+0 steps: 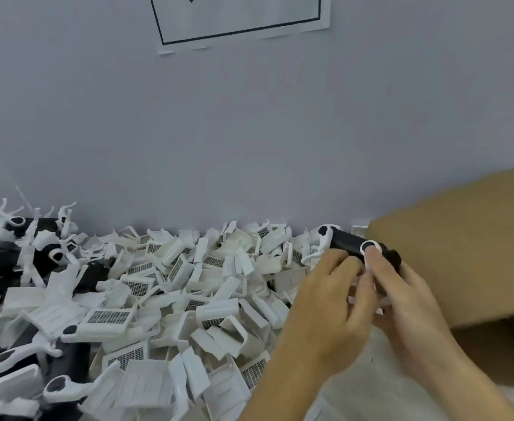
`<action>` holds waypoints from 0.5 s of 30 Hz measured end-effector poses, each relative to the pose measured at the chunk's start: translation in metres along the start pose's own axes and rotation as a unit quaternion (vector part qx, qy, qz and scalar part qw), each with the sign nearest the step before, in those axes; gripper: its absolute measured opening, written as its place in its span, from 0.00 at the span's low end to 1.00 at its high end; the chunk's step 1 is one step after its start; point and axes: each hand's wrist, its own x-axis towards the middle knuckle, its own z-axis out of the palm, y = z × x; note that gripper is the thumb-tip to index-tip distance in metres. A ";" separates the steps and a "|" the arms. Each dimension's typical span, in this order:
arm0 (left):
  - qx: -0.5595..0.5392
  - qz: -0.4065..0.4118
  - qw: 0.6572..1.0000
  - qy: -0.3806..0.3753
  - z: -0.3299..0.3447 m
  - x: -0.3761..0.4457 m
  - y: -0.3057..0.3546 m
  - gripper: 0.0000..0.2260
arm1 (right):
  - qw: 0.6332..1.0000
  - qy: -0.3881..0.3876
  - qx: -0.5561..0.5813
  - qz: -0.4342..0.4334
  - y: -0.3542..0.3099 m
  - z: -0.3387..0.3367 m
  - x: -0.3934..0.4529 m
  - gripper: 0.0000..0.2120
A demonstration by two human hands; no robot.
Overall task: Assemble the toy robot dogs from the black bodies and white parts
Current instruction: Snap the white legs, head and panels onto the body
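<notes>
A black toy dog body (347, 242) with white leg pieces clipped on it is held up at the right of the view. My left hand (328, 296) grips it from the left, fingers curled around its lower side. My right hand (401, 296) holds the other end, its thumb pressing a white ring-shaped leg joint (370, 248). A big pile of white grille-faced parts (170, 296) covers the table to the left of my hands. Black bodies with white legs (22, 259) lie heaped at the far left.
A brown cardboard box (468, 247) stands at the right, just behind my right hand. A grey wall (249, 132) rises directly behind the pile, with a white printed sheet (240, 22) stuck on it. A strip of bare pale tabletop (371, 390) shows below my wrists.
</notes>
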 end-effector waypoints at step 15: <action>-0.415 -0.418 0.800 0.118 -0.009 0.022 -0.029 0.12 | 0.892 -0.016 -0.345 -0.291 0.041 0.007 -0.008 0.36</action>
